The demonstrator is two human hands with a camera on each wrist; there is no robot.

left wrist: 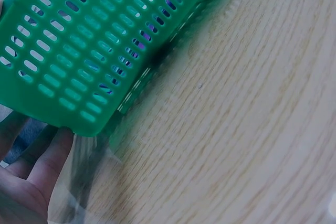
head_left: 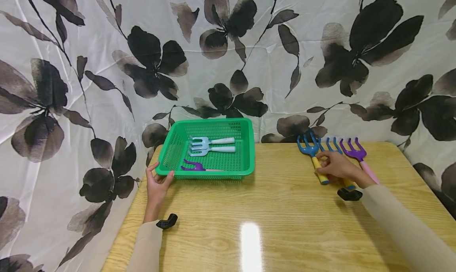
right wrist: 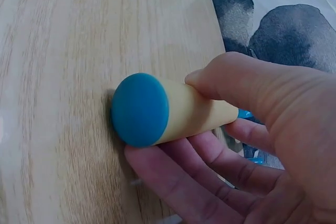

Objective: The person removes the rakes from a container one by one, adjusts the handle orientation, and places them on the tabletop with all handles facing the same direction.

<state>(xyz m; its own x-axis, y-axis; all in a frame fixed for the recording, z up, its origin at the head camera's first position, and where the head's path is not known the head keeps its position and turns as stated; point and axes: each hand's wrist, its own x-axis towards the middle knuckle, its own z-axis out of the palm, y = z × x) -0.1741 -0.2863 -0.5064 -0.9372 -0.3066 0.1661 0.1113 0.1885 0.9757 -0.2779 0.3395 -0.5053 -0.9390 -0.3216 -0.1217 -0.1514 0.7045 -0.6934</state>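
My right hand (head_left: 336, 166) pinches the yellow handle (right wrist: 191, 106) of a blue hand rake (head_left: 309, 146), thumb on one side and fingers on the other. A second blue hand rake (head_left: 331, 144) with a yellow handle lies partly hidden beneath that hand. To its right is a purple hand rake (head_left: 352, 149) with a pink handle. At the near left corner of a green plastic basket (head_left: 210, 173), my left hand (head_left: 157, 188) holds the rim between thumb and fingers. Inside lie two light blue hand forks (head_left: 200, 146) and a purple rake (head_left: 195, 166), partly hidden by the front wall.
The basket and tools are on a wooden table (head_left: 278, 216), toward its back edge. A floral cloth (head_left: 228, 70) hangs directly behind the table and along its left side. Black wrist cameras (head_left: 167, 221) are worn on both wrists.
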